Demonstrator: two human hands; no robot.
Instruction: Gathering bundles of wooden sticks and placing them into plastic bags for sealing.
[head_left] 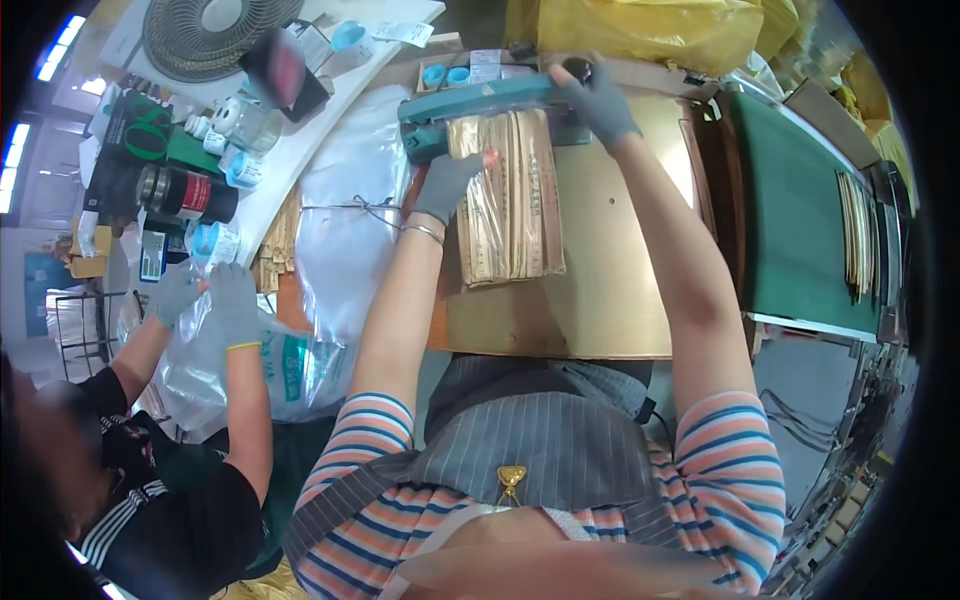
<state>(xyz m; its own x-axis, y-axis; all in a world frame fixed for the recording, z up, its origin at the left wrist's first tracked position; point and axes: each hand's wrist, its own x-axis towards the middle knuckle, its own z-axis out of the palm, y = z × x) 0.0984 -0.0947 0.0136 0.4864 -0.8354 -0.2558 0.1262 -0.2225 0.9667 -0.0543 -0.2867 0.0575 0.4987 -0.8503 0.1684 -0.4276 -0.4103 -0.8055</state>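
A teal bag sealer [478,100] with a long arm lies across the far side of the bench. My right hand [603,105], in a grey glove, is closed round the dark knob at the right end of that arm. Below the arm lies a clear plastic bag of wooden strips [510,215], with dark marks along them like rulers. Its far end runs up to the sealer and is hidden under the arm. My left hand [452,186], also gloved, grips the bag's left side close to the sealer, a bare fingertip on top.
Clear plastic bags [350,210] tied with a dark cord lie left of the sealer. A co-worker's gloved hands [232,305] handle clear plastic at the left. A white table [325,115] holds a fan, jars and tape rolls. At right stands a green board [800,220] with thin strips.
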